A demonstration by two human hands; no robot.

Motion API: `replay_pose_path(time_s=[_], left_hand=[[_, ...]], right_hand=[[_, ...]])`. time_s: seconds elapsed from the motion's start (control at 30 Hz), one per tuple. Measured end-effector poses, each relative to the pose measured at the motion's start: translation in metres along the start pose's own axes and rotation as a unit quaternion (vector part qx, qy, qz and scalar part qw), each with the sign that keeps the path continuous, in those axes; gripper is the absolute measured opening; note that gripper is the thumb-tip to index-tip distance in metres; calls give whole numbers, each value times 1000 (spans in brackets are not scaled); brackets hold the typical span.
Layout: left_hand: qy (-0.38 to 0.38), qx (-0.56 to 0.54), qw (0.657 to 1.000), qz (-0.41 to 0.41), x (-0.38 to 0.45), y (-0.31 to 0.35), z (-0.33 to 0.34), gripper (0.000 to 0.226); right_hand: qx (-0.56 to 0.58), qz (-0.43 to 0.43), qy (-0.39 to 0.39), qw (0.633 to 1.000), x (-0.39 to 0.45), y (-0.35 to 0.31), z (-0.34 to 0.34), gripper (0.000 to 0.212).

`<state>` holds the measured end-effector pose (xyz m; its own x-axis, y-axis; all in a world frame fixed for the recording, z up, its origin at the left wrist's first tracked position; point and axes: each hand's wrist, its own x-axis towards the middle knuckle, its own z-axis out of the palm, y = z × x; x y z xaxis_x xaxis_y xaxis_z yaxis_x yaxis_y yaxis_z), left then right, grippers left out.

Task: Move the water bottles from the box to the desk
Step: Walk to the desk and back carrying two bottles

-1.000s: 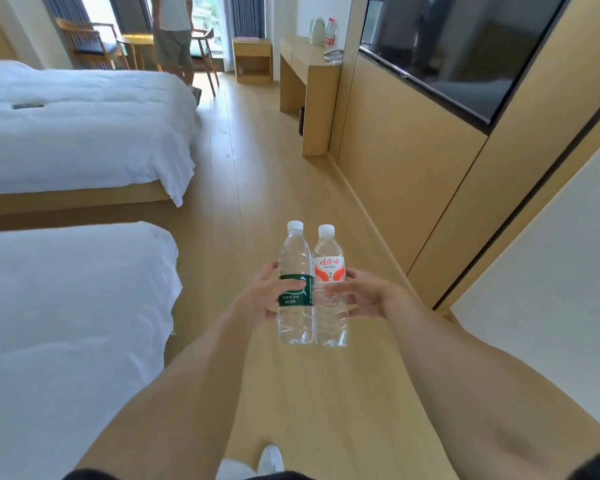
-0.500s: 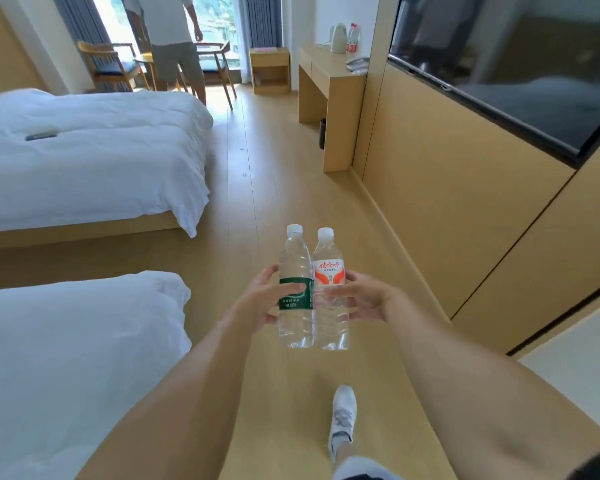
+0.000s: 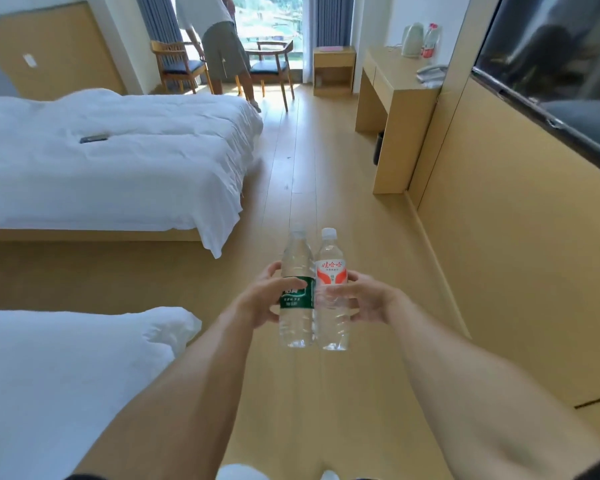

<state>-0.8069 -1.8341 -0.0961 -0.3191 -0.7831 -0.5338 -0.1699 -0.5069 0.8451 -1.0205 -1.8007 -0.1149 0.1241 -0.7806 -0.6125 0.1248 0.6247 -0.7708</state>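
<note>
While both arms reach forward over the wooden floor (image 3: 302, 161), the left hand (image 3: 260, 299) grips the green-label bottle (image 3: 296, 299) and the right hand (image 3: 364, 299) grips the red-label bottle (image 3: 331, 292), upright and touching. At two o'clock stands the desk (image 3: 395, 84).

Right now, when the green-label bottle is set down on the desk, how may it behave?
The green-label bottle looks full, so it is probably heavy for its size. It is tall and narrow, so it may tip if set down tilted. Its clear, thin wall may dent a little under the left hand, which holds it upright beside the red-label bottle.
</note>
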Motion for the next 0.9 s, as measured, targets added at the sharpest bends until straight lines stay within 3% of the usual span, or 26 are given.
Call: replay_pose_path(time_s=[0.23,0.47,0.9], left_hand=[[-11,-8,1000,-11,92,51,2,62],[-52,-11,999,-10,223,104,-8,66],[-98,23,995,-14,437,250,-54,61]], right_hand=[[0,7,-7,1000,73,-63,-43,56],[0,6,36,999,166,-133,-87,58],[28,13,74,997,337,-290,-137,55]])
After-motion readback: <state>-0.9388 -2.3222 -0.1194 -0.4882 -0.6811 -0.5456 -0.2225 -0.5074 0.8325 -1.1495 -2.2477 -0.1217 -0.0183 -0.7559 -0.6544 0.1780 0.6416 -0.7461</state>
